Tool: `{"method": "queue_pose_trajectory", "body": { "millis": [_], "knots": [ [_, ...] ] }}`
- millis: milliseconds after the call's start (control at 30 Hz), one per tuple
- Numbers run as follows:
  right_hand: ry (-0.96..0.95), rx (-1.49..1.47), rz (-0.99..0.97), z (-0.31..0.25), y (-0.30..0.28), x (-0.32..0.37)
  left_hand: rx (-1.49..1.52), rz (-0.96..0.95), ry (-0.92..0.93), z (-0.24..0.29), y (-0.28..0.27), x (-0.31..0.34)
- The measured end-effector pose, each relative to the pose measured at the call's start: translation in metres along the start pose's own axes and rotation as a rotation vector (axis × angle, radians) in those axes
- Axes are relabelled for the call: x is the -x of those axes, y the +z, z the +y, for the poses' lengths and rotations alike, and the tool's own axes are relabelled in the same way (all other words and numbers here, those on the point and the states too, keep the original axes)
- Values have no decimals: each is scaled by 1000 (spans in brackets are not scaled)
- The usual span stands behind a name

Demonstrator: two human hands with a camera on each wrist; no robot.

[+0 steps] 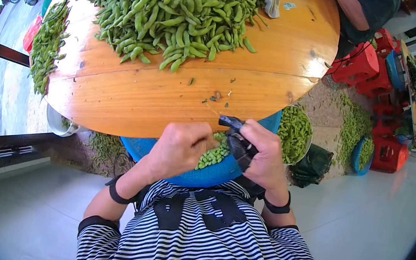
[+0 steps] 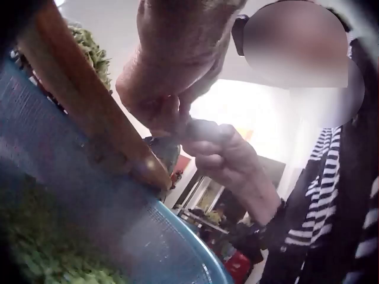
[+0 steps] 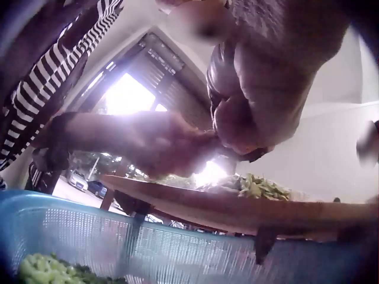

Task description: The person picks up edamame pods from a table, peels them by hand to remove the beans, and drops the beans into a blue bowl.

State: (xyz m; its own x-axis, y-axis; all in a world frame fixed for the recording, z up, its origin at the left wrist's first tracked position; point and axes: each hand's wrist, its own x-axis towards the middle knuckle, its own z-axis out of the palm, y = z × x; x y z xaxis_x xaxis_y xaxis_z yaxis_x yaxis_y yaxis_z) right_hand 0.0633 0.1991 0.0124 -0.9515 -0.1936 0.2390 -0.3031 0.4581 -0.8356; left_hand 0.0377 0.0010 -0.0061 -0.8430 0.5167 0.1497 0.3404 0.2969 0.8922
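Observation:
A black, shiny, crumpled thing [image 1: 240,148] with a tube-like end, much like a thin glove, hangs over a blue basket. My right hand [image 1: 265,156] grips it, thumb and fingers bent around its side. Close on its left is my left hand [image 1: 179,147], fingers curled, fingertips right beside the black thing; I cannot tell whether they pinch it. In the left wrist view, my left hand [image 2: 177,65] meets my right hand [image 2: 228,157] at the fingers. Below both, the blue basket [image 1: 180,175] holds shelled green beans [image 1: 213,157].
A large heap of green pods [image 1: 176,14] covers the far part of the wooden table [image 1: 132,101]. Further pods fill a pale tub [image 1: 292,134] on the right. Red stools [image 1: 358,66] and a small blue basket [image 1: 363,154] stand farther right. A person's arm [image 1: 350,6] shows at top right.

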Motion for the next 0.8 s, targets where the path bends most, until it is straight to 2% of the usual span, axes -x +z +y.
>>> {"method": "queue_pose_trajectory", "body": {
  "millis": [33, 100, 167, 267, 333, 467, 533, 567, 633, 667, 700, 733, 767, 800],
  "knots": [
    [26, 23, -52, 5, -7, 3, 0, 0, -1, -1, 1, 5],
    [58, 48, -100, 11, -16, 9, -522, -128, 235, -1, 6, 16],
    [149, 64, -108, 12, -21, 12, -602, -168, 218, -8, 15, 26],
    [134, 67, -116, 19, -17, 16, -724, -248, 230, -20, 21, 31],
    [127, 57, -130, 21, -13, 17, -673, -221, 147, -23, 23, 30],
    [74, -9, -171, 17, 0, 16, -576, -146, 158, -18, 23, 29],
    [66, -31, -183, 11, 4, 13, -225, -25, 6, -9, 22, 24],
    [55, -29, -162, 7, 5, 11, -226, -26, 6, -3, 20, 22],
    [42, -27, -139, 1, 9, 8, 146, -55, -221, 6, 15, 15],
    [51, -54, -58, -1, 11, 7, 142, -53, -219, 8, 14, 12],
    [61, -80, 23, -2, 12, 6, 267, -113, -301, 9, 13, 8],
    [59, -80, 26, 0, 10, 6, 393, -174, -382, 11, 12, 5],
    [2, -9, 125, 6, 5, 6, 389, -175, -378, 15, 12, 1],
    [-54, 63, 224, 12, -4, 6, 347, -136, -215, 22, 12, -4]
  ]
}}
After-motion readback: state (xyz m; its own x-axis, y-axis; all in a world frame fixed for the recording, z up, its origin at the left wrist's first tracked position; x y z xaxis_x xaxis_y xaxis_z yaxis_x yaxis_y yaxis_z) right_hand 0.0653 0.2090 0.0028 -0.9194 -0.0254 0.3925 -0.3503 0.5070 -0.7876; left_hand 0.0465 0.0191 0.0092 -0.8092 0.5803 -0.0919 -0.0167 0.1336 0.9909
